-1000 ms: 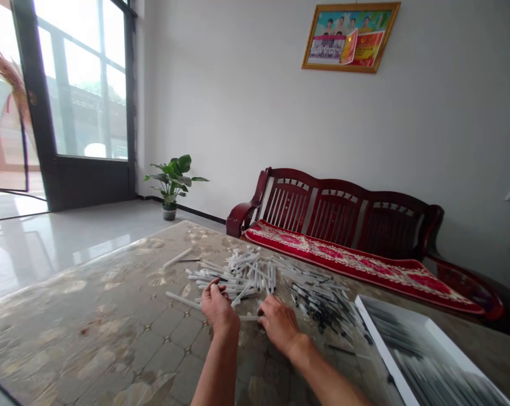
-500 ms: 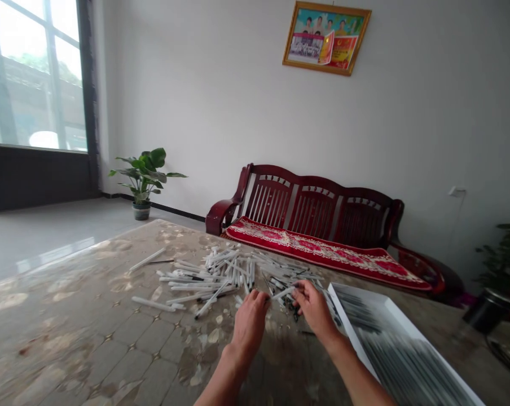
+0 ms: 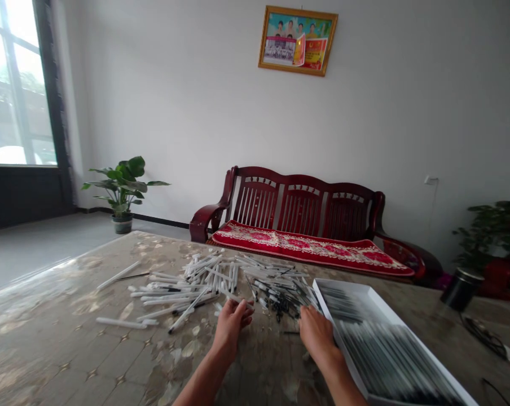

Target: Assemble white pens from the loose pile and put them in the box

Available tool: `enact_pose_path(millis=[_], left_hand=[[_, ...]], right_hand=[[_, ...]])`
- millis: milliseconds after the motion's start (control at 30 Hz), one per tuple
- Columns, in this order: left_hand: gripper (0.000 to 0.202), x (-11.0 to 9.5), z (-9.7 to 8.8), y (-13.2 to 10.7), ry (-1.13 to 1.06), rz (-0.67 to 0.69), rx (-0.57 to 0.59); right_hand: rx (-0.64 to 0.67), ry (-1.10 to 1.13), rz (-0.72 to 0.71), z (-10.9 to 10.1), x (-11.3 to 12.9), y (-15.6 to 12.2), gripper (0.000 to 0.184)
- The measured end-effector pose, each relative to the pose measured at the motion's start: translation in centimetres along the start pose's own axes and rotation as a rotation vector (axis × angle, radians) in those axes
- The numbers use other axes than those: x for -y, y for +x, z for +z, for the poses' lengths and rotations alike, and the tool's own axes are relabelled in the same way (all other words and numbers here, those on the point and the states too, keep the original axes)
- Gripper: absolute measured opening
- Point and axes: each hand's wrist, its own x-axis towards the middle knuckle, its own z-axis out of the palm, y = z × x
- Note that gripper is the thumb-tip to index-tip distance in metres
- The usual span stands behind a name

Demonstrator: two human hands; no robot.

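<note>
My left hand (image 3: 231,327) is closed, thumb against fingers, on a translucent white pen (image 3: 233,295) that slants out to the upper left. Beyond it lies a loose heap of white pen barrels (image 3: 170,294), some with dark tips. My right hand (image 3: 316,331) is lowered beside the box, its fingers curled and mostly hidden; I cannot make out what is in them. Just left of it is a pile of small black pen caps (image 3: 280,304). A thin dark stick (image 3: 292,332) lies close to its fingertips.
A white open box (image 3: 401,316) of dark, thin pens stands right of my right hand. Behind it are a black cup (image 3: 462,288) and a coiled cable (image 3: 486,337). A stray barrel (image 3: 120,323) lies at the left. A red-cushioned wooden bench (image 3: 303,245) borders the table's far side.
My hands have moved apart. The left now has the pen alone, while the right has let go of its end and dropped down toward the box's edge. The view has turned slightly right.
</note>
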Motion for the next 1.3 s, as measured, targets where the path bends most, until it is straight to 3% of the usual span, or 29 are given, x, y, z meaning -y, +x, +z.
enact_pose_path(millis=[267,500,567,833,1000,1100,1200,1300], left_hand=[[0.012,-0.3,0.1,0.5,-0.21,-0.092,-0.091],[0.014,-0.8,0.1,0.8,-0.34,-0.136,-0.162],[0.013,-0.9,0.0,0.9,-0.36,-0.128,-0.168],[0.012,-0.9,0.0,0.8,-0.368,-0.131,-0.141],[0.014,-0.7,0.1,0.7,-0.289,-0.146,-0.112],[0.019,-0.4,-0.1,0.7,-0.214,-0.09,-0.091],[0.025,0.0,-0.1,0.5,-0.132,-0.034,-0.025],[0.028,0.6,0.3,-0.1,-0.082,-0.095,0.075]], right_hand=[[-0.065,0.055,0.017,0.9,-0.3,0.1,0.035],[-0.197,0.675,-0.167,2.4,0.8,0.3,0.028],[-0.192,0.755,-0.197,2.3,1.4,0.1,0.028],[-0.116,0.72,-0.27,1.8,2.4,-0.7,0.033],[-0.161,0.7,-0.321,2.5,2.3,-0.7,0.033],[-0.205,0.69,-0.343,2.4,2.3,-1.0,0.033],[-0.257,0.704,-0.346,2.1,2.4,-1.3,0.03],[-0.282,0.79,-0.34,2.2,3.0,-1.4,0.025]])
